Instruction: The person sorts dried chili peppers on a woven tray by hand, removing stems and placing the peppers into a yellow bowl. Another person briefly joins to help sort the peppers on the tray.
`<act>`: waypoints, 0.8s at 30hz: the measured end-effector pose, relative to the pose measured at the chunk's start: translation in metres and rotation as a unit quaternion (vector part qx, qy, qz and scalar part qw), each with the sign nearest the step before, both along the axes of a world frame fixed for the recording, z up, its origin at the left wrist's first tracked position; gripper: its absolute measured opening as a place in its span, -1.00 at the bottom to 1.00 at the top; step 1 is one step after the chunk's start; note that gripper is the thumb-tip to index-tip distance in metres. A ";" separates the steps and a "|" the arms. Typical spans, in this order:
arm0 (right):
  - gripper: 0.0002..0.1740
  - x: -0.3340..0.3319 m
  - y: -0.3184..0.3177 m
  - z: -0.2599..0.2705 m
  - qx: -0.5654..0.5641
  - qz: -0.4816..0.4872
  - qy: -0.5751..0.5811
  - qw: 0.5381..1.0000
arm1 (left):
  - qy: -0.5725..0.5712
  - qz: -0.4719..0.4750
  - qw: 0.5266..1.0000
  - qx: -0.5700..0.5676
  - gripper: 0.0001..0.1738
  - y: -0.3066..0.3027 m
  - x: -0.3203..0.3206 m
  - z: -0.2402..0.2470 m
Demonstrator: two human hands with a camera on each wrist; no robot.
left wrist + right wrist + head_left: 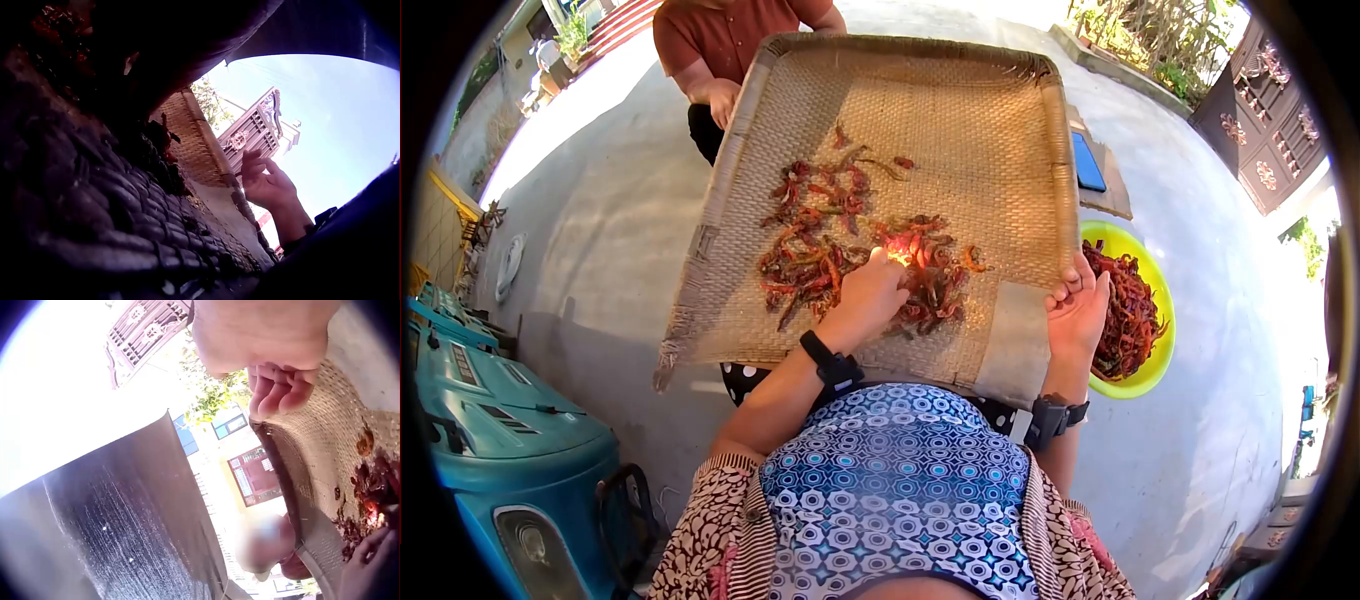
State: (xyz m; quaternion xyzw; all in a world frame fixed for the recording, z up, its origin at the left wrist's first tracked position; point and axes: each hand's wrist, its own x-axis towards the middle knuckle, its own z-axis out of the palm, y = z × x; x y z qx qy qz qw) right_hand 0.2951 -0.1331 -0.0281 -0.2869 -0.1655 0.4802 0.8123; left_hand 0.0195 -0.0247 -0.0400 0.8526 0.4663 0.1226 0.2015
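Observation:
Dried red chili peppers [805,265] lie in a loose heap on a large woven bamboo tray [960,120]. My left hand [870,297] reaches into the heap, its fingertips among the peppers beside a brightly sunlit red patch. Whether it pinches a pepper I cannot tell. At the tray's right rim, my right hand [1080,315] is turned palm up with loosely bent fingers and nothing in them. The left wrist view shows this right hand [270,184] beside the rim. Its bent fingers [284,394] hang near the tray's edge in the right wrist view.
A yellow-green basin [1157,345] full of chili peppers stands on the concrete floor at right. Across the tray, another person [720,45] has a hand by the far left rim. A blue flat object [1087,162] lies on cardboard; a teal vehicle [510,420] is at left.

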 end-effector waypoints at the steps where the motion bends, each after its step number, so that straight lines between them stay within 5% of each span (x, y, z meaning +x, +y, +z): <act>1: -0.62 -0.003 0.000 0.000 -0.032 0.004 -0.069 0.997 | -0.015 -0.007 1.000 -0.004 -0.79 0.000 -0.002 -0.001; 3: -0.62 -0.021 0.003 -0.004 -0.097 0.011 -0.203 0.974 | -0.051 0.003 0.999 0.005 -0.83 -0.001 -0.004 0.000; 7: -0.71 -0.071 0.016 -0.002 -0.197 0.186 -0.410 0.871 | -0.109 -0.021 0.994 -0.014 -0.83 -0.006 -0.007 0.010; 10: -0.75 -0.098 0.026 -0.004 -0.195 0.216 -0.483 0.826 | -0.152 -0.046 0.986 -0.047 -0.80 -0.010 -0.008 0.018; 13: -0.78 -0.103 0.031 -0.019 -0.130 0.231 -0.449 0.853 | -0.189 -0.066 0.977 -0.066 -0.81 -0.012 -0.010 0.020; 24: -0.82 -0.093 0.018 -0.016 -0.230 0.250 -0.358 0.870 | -0.237 -0.066 0.951 -0.189 -0.74 -0.008 -0.016 -0.003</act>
